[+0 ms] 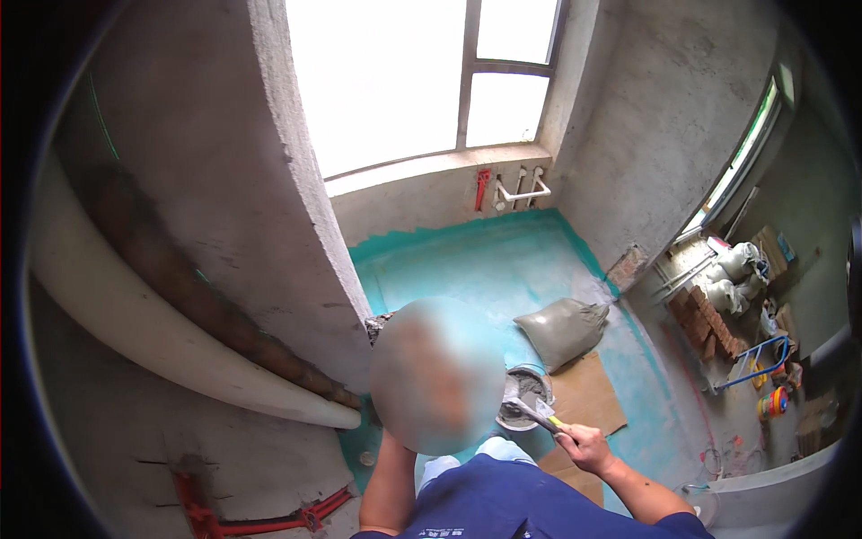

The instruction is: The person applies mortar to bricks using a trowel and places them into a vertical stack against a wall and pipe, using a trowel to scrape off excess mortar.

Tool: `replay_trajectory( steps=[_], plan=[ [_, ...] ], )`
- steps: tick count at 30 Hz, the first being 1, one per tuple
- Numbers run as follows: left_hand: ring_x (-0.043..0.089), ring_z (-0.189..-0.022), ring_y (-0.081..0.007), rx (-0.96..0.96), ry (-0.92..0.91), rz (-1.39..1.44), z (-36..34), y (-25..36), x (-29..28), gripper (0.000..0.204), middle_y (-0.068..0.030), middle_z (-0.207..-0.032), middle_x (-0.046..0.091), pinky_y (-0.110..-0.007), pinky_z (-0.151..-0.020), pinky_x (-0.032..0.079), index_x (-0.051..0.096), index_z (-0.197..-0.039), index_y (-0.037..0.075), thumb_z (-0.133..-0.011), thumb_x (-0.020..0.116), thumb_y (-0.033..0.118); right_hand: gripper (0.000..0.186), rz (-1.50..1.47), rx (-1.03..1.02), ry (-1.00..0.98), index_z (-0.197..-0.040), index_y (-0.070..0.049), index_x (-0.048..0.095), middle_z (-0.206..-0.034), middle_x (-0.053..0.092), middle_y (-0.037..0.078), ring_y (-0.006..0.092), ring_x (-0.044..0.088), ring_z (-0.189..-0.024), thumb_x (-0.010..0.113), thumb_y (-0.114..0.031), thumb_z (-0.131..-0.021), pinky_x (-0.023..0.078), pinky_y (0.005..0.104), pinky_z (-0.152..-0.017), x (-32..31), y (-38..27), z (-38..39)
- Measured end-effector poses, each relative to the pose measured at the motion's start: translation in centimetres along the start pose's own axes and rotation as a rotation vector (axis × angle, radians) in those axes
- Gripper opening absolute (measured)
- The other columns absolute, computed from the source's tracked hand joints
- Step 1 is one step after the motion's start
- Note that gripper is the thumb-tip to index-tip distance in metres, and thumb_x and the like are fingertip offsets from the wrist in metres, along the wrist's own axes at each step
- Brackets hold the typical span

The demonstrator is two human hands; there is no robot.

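My right hand [584, 446] is closed around the yellow handle of a trowel [532, 415]. The trowel's metal blade reaches into a round bucket [530, 384] of wet grey mortar on the floor just ahead of me. My left forearm [390, 485] rises from the lower edge along the concrete wall. A blurred patch in the middle of the picture hides the left hand. A blue shirt fills the bottom edge.
A grey sack [562, 329] leans behind the bucket, which stands beside flat cardboard [585, 395] on a teal-coated floor [467, 265]. A rough concrete partition [296, 225] stands left, with red pipes [269, 521] low down. Bricks [705, 321], white sacks [732, 269] and a blue frame [754, 359] lie right.
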State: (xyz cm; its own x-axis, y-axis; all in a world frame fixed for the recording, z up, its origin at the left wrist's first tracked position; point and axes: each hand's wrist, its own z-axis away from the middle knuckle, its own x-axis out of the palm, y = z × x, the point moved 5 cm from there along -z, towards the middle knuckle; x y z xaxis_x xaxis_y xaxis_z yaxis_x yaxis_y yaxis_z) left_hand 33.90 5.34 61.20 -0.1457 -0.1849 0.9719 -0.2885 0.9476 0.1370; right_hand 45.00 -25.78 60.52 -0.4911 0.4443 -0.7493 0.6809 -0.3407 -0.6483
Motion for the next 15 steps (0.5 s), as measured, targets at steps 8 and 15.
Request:
replay_trajectory(
  steps=[8, 15],
  plan=[
    [0.049, -0.123, -0.032, 0.622, 0.291, -0.3, 3.2, 5.2, 6.8, 0.074, -0.0155, -0.139, 0.045, -0.048, -0.104, 0.04, 0.032, -0.146, 0.009, -0.092, 0.045, 0.059, 0.021, -0.485, 0.151, 0.273, -0.078, -0.005, 0.051, -0.06, 0.051, 0.001, 0.0083, 0.049, -0.054, 0.063, -0.02, -0.086, 0.039, 0.0248, -0.05, 4.4, -1.6, -1.0],
    [0.046, -0.126, -0.0305, 1.535, 0.498, -0.567, 7.0, 9.8, 18.4, 0.077, -0.0143, -0.141, 0.043, -0.046, -0.107, 0.038, 0.032, -0.146, 0.011, -0.09, 0.047, 0.062, 0.038, -0.788, -0.347, -0.074, -0.088, -0.007, 0.045, -0.068, 0.043, -0.005, 0.0052, 0.038, -0.059, 0.08, -0.011, -0.074, 0.035, 0.0226, -0.053, 4.0, -15.7, -14.7]
  ],
)
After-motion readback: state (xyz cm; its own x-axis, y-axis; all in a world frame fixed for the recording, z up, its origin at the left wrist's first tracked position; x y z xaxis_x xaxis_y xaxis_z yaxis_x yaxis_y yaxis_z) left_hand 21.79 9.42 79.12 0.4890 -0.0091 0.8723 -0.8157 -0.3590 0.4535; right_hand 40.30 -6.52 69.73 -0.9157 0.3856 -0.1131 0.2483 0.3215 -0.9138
